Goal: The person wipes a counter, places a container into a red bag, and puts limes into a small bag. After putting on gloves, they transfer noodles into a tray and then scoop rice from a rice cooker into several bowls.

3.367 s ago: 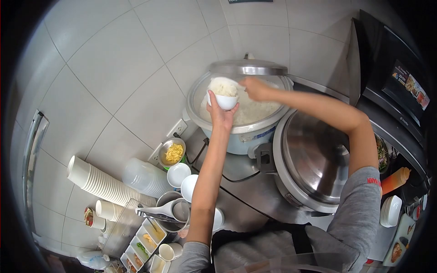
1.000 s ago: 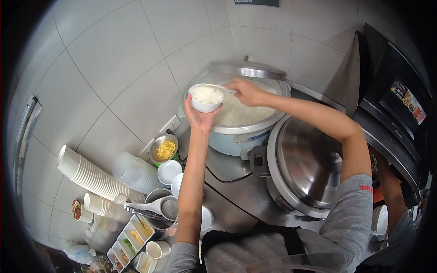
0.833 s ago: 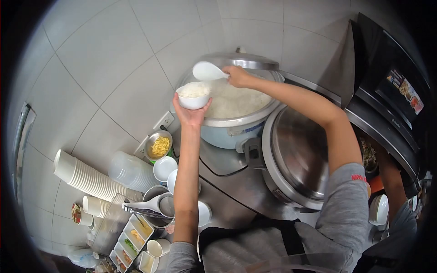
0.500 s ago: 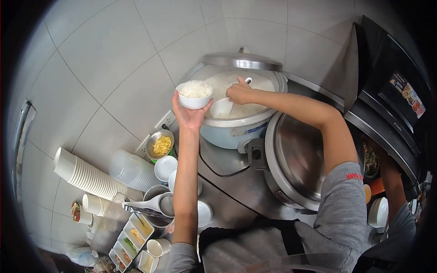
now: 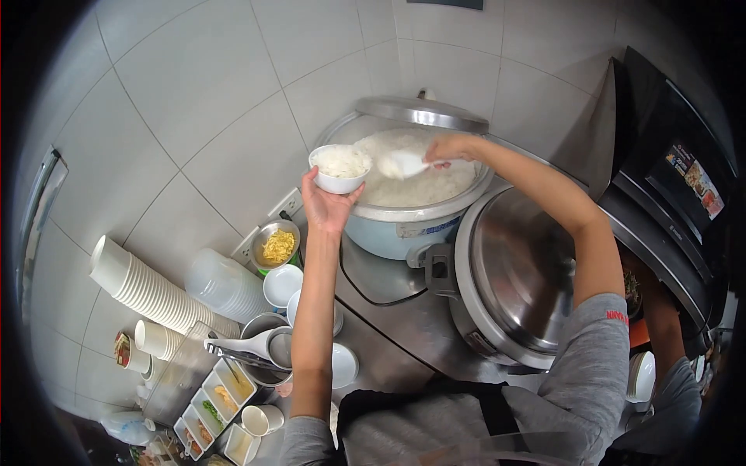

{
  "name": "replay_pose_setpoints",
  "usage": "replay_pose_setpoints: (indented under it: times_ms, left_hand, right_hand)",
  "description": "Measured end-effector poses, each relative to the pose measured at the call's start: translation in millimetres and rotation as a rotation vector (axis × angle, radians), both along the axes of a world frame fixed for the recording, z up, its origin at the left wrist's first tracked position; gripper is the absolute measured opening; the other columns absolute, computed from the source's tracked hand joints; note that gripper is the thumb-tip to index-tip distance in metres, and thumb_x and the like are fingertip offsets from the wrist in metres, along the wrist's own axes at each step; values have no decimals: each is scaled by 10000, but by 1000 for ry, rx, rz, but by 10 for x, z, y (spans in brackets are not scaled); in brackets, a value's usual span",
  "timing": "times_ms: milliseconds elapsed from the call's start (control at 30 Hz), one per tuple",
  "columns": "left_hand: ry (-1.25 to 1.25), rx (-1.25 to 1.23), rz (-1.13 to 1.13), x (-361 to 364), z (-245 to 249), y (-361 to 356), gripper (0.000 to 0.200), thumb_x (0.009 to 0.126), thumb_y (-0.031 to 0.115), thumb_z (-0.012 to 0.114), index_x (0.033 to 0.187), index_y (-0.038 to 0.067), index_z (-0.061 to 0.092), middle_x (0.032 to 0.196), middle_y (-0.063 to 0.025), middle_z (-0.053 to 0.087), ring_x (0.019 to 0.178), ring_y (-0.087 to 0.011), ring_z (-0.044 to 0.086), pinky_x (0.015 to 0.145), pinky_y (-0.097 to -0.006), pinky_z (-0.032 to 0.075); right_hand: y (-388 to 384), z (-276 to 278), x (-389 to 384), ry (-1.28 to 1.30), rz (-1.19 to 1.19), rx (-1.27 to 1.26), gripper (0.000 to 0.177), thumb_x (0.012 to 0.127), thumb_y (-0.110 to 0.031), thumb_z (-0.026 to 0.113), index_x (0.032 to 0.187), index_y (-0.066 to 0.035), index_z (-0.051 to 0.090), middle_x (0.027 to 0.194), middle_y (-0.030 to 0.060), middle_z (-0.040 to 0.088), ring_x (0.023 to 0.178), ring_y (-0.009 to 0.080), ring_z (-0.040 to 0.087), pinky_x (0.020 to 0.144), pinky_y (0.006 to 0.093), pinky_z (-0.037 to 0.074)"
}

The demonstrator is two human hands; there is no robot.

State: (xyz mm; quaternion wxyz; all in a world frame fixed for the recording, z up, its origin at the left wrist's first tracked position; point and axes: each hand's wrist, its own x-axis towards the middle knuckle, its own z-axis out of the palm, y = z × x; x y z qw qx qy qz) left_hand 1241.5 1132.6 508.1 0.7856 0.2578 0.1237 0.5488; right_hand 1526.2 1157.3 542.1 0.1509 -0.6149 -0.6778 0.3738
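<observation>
My left hand holds a white bowl from below, at the left rim of the open rice cooker. White rice is heaped in the bowl. Over the cooker, my right hand grips a white rice paddle, its blade pointing left toward the bowl with some rice on it. More cooked rice fills the cooker below. The cooker's metal lid stands open behind the rice.
A second, closed cooker sits to the right. Stacked paper cups, a bowl of yellow food and a divided topping tray are at left. Another person's arm reaches in at far right, below a black appliance.
My right hand has lifted the rice paddle from the cooker's front left and swung it level, blade toward the bowl. The bowl stays in my left hand; the view has shifted slightly.
</observation>
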Motion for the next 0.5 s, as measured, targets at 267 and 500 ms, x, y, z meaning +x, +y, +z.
replay_pose_setpoints:
  times_ms: [267, 500]
  left_hand:
    - [-3, -11, 27, 238, 98, 39, 681, 760, 376, 507, 1328, 71, 287, 1373, -157, 323, 1276, -331, 300, 1031, -561, 126]
    - [-7, 39, -10, 89, 80, 34, 655, 783, 380, 485, 1321, 55, 303, 1359, -181, 336, 1251, -376, 327, 1006, -574, 229]
  right_hand:
    - [-321, 36, -796, -203, 128, 1084, 342, 693, 98, 521, 1021, 34, 591, 860, 181, 563, 794, 329, 543, 734, 379, 442]
    - [-313, 390, -769, -203, 183, 1183, 420, 758, 98, 464, 1152, -22, 546, 893, 149, 515, 776, 296, 482, 729, 368, 415]
